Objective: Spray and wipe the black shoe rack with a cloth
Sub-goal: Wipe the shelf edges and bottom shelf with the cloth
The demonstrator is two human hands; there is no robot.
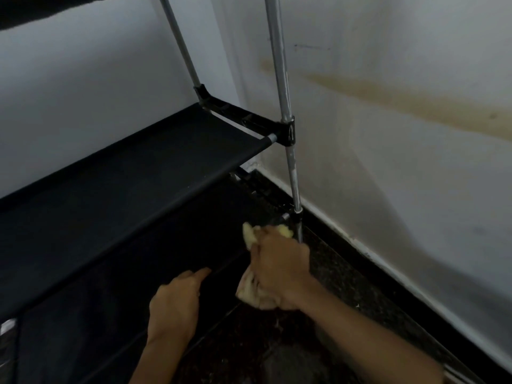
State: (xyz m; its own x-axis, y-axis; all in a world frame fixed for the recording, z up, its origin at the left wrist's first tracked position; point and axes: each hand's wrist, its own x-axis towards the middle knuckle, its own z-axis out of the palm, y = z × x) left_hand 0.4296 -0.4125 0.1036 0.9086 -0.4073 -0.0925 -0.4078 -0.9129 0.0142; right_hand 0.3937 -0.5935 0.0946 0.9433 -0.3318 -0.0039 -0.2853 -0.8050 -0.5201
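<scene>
A crumpled yellow cloth [250, 289] is bunching in the right hand [279, 263], fingers gripping it beside the black shoe rack [116, 173]. The left hand [173, 303] is lying relaxed, forefinger touching the rack's lower shelf.

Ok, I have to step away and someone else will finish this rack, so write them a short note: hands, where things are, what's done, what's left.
Right hand: grips the yellow cloth, bunched, at the lower right corner of the shoe rack, beside the front metal post near the floor.
Left hand: holds nothing, index finger stretched out to the front edge of the lowest black shelf.
No spray bottle in view.
Done: cannot tell from this view which shelves are already wiped.
Left: finish the bottom corner and post, then check the shelves above; the wall behind shows a brown stain, not part of the job.
</scene>
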